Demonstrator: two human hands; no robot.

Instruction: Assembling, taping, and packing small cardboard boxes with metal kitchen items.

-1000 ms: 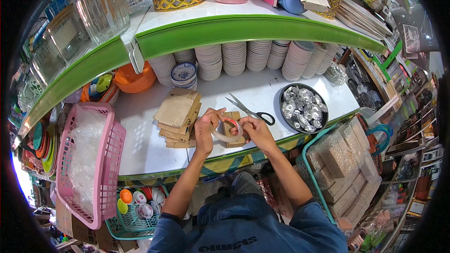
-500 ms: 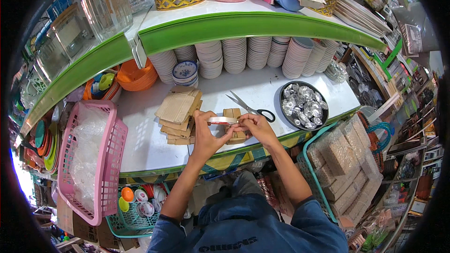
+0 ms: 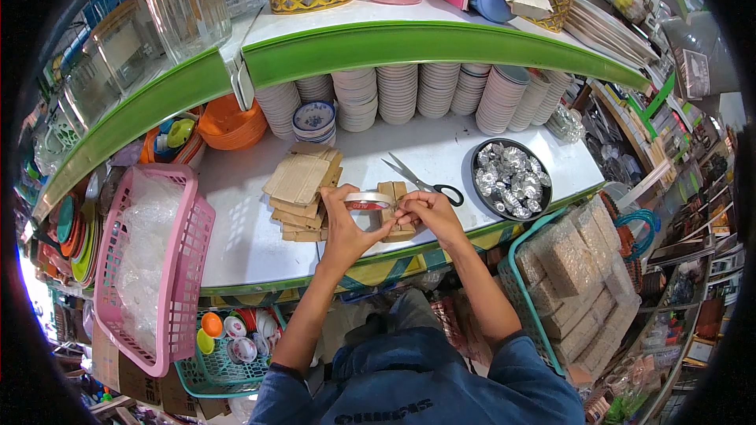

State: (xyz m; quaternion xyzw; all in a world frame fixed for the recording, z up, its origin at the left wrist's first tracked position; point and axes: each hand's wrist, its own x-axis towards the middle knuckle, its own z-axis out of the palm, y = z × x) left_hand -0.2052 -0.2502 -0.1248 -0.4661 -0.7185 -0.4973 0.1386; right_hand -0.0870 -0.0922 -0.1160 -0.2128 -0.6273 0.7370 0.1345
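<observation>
My left hand (image 3: 344, 228) is closed round a narrow roll of tape (image 3: 368, 197), white outside with a red inner face, held above the table. My right hand (image 3: 435, 218) pinches at the roll's right edge, where the tape's end seems to be; the fingertips hide it. Under the hands lies a small folded brown cardboard piece (image 3: 391, 188), partly covered by them. To the left is a stack of flattened cardboard pieces (image 3: 300, 177). Partly spread scissors (image 3: 411, 172) with black handles lie just beyond my right hand.
A dark round tray (image 3: 478, 193) of small silver foil-like cups stands to the right. Stacked white bowls (image 3: 396, 94) line the back under a green-edged shelf (image 3: 378, 50). A pink basket (image 3: 175, 267) is at left; a teal basket (image 3: 529, 293) of wrapped bundles is at right.
The roll has tilted in my left hand, so more of its red inner face shows. My right fingers have moved slightly down along its edge. The view has shifted a little.
</observation>
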